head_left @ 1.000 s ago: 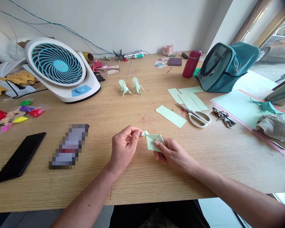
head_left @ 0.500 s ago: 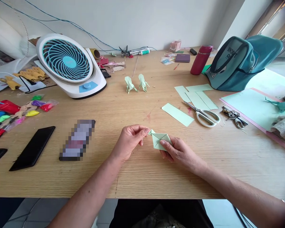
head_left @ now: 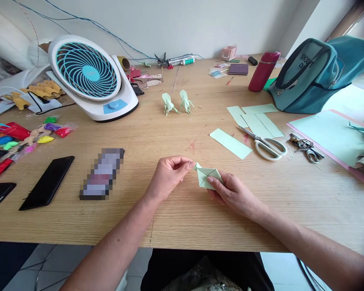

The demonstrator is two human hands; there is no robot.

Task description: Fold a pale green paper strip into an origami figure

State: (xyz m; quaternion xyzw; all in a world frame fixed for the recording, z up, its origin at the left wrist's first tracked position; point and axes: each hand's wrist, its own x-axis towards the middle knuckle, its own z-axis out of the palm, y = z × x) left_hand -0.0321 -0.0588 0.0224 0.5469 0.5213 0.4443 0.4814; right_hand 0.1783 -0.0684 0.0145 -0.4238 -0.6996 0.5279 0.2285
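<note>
Near the centre of the frame, a folded pale green paper piece (head_left: 202, 179) is held just above the light brown wood-grain bench (head_left: 182, 226), its creases crossing on the upper face. The right hand (head_left: 232, 190) grips its right-hand side, thumb flat on top and the other fingers curled underneath. The left hand (head_left: 170, 178) comes in from the left, its thumb and forefinger pinched together on the small narrow tip at the piece's upper left corner; its remaining fingers are curled in.

Right of centre lies a single pale green rectangular paper strip (head_left: 231, 144), with overlapping pale green paper strips (head_left: 257, 122) above it to the right. White-handled metal scissors (head_left: 257, 140) lie just beside these, blades pointing to the upper left, and a bunch of metal keys (head_left: 305, 147) is near their handles. At upper centre stand two pale green folded paper figures (head_left: 185, 101), side by side. A white fan with a blue grille (head_left: 91, 74) fills the upper left; a dark red cylindrical bottle (head_left: 263, 72) and a teal fabric backpack (head_left: 306, 85) stand at upper right.
</note>
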